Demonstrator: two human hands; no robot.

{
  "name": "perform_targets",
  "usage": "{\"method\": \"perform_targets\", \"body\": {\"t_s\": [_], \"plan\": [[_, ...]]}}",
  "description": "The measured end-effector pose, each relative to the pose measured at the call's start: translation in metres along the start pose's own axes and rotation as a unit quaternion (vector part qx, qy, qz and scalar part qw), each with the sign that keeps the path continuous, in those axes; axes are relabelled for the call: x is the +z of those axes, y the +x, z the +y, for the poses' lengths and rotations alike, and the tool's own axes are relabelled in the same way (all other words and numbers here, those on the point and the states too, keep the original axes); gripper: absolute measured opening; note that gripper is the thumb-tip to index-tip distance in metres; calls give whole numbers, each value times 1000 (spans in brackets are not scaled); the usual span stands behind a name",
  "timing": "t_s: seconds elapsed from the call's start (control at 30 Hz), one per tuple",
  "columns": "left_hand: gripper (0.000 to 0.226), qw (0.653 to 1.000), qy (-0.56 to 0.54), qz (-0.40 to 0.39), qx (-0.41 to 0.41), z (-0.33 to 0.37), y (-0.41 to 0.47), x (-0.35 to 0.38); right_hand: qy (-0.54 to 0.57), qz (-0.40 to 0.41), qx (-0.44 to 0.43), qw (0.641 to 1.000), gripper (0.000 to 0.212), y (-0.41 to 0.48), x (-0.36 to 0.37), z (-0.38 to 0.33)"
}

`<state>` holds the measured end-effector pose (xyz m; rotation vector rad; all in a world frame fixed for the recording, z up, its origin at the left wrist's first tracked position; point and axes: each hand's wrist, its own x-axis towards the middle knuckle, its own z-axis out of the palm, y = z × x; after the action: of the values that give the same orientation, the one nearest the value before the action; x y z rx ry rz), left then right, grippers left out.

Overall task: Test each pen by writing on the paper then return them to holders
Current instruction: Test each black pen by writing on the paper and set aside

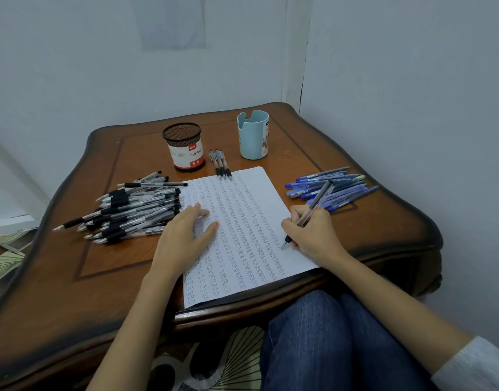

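Note:
A white sheet of paper (242,210), covered in rows of small pen marks, lies on the wooden table (124,283). My right hand (316,235) grips a clear black-grip pen (316,204), its tip touching the paper's right edge. My left hand (183,238) rests flat on the paper's left side, fingers spread. A pile of black pens (132,207) lies left of the paper and a pile of blue pens (332,187) lies right of it. Three black pens (221,165) lie at the paper's top edge. A black mesh holder (184,146) and a light blue holder (253,135) stand behind.
The table sits in a room corner, with walls close behind and to the right. My knees in blue jeans (335,340) are under the table's front edge. Patterned floor covering (3,258) shows at the left.

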<state>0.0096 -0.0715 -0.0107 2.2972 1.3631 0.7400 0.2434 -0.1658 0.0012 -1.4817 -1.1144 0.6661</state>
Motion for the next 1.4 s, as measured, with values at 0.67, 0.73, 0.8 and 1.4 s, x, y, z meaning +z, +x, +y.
{"method": "perform_targets", "body": {"t_s": [0.67, 0.73, 0.8, 1.4], "plan": [[46, 1000, -4, -2, -3, 0, -1, 1, 1, -10, -8, 1000, 45, 0, 0, -4], [47, 1000, -1, -4, -4, 0, -1, 0, 4, -5, -10, 1000, 44, 0, 0, -3], [48, 1000, 1, -6, -5, 0, 0, 0, -10, -12, -19, 1000, 43, 1, 0, -2], [44, 1000, 7, -1, 0, 7, -3, -2, 2, -8, -7, 1000, 41, 1, 1, 1]]}}
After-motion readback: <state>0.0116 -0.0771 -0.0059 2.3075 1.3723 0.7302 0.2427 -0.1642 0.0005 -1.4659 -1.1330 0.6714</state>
